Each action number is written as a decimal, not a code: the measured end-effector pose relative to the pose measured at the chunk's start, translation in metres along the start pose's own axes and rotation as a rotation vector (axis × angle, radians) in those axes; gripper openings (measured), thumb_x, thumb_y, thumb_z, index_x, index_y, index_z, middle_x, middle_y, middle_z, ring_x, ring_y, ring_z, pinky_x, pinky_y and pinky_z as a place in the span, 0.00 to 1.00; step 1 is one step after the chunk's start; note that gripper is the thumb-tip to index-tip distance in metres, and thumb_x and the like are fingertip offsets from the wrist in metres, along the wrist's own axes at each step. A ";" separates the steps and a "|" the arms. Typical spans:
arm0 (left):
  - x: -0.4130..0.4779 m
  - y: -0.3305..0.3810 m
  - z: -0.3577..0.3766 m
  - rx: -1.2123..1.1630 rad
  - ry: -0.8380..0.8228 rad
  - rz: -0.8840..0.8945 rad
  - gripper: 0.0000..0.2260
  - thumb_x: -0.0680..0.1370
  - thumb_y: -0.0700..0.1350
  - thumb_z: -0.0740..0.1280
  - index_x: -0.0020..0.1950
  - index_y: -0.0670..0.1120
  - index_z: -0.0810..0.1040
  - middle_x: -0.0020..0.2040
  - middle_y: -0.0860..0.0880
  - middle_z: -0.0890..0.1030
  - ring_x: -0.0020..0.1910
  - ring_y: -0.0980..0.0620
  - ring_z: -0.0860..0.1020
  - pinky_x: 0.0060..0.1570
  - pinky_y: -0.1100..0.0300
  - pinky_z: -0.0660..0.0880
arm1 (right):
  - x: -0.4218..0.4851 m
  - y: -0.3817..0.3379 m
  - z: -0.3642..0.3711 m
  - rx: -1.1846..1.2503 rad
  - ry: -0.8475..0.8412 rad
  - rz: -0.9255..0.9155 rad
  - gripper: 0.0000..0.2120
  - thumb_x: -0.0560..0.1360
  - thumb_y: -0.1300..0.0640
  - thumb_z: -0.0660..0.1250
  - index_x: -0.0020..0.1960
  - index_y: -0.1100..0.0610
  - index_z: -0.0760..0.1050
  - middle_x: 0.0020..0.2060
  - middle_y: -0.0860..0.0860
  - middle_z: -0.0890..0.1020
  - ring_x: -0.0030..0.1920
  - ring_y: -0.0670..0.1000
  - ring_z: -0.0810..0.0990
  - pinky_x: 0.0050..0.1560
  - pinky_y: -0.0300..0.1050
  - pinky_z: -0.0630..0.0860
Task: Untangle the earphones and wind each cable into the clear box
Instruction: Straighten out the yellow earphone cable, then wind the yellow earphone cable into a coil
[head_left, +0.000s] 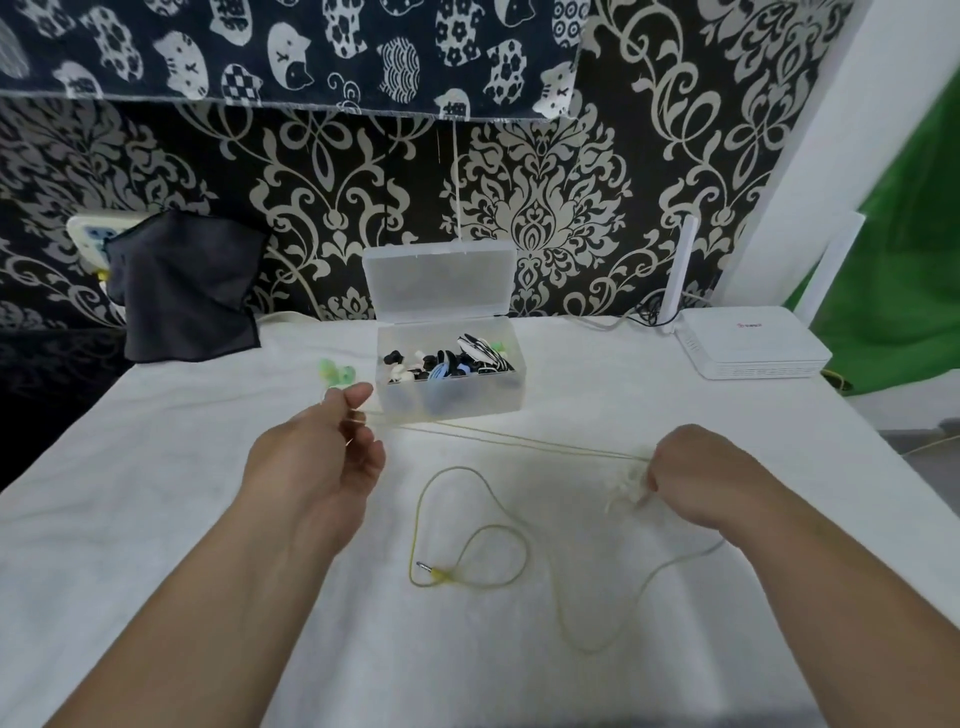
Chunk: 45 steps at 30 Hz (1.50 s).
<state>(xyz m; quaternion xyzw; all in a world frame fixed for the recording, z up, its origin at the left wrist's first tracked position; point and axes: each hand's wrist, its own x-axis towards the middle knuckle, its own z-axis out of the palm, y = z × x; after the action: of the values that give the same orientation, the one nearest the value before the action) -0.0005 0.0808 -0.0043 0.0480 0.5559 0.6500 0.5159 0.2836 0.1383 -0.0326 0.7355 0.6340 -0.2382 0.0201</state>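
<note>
- The clear box (452, 395), lid raised, stands near the back edge of the bench (156, 493); a white router (753, 343) sits well apart.
- The left hand (322, 457) pinches the thin yellow cable (519, 441) in its fingers (358, 397); the right hand (696, 467) grips the cable too, and it runs taut between them.
- Slack loops and the jack plug (431, 569) lie on open white cloth between the forearms.

Translucent plastic box (452, 395), matt cloth tabletop (182, 493)

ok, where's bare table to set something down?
Free: left, between dark cloth and left hand; right, between box and router. Crowded: cable loops between the hands, taut line to right hand.
</note>
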 end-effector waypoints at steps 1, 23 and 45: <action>0.003 0.000 -0.002 -0.007 0.001 -0.011 0.12 0.83 0.45 0.62 0.45 0.42 0.82 0.35 0.50 0.72 0.31 0.55 0.69 0.32 0.63 0.73 | 0.001 -0.002 0.003 0.014 0.022 0.004 0.07 0.75 0.61 0.65 0.39 0.59 0.73 0.37 0.53 0.77 0.41 0.55 0.78 0.34 0.42 0.69; 0.020 0.011 -0.018 0.133 0.057 0.059 0.03 0.79 0.36 0.65 0.47 0.38 0.76 0.37 0.45 0.74 0.36 0.48 0.79 0.34 0.59 0.81 | -0.005 -0.011 0.014 -0.043 0.009 0.003 0.09 0.70 0.57 0.67 0.48 0.55 0.70 0.43 0.50 0.78 0.45 0.52 0.78 0.36 0.44 0.69; -0.044 -0.018 0.017 0.624 -0.615 0.320 0.08 0.80 0.40 0.67 0.58 0.46 0.79 0.41 0.41 0.86 0.41 0.45 0.83 0.47 0.54 0.80 | -0.078 -0.079 -0.011 0.294 0.262 -0.808 0.17 0.70 0.56 0.73 0.51 0.39 0.71 0.33 0.40 0.75 0.32 0.45 0.73 0.33 0.39 0.71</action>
<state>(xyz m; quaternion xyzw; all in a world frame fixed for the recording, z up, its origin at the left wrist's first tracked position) 0.0418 0.0572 0.0106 0.4766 0.5317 0.4788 0.5109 0.2064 0.0851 0.0279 0.4478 0.8270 -0.2192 -0.2596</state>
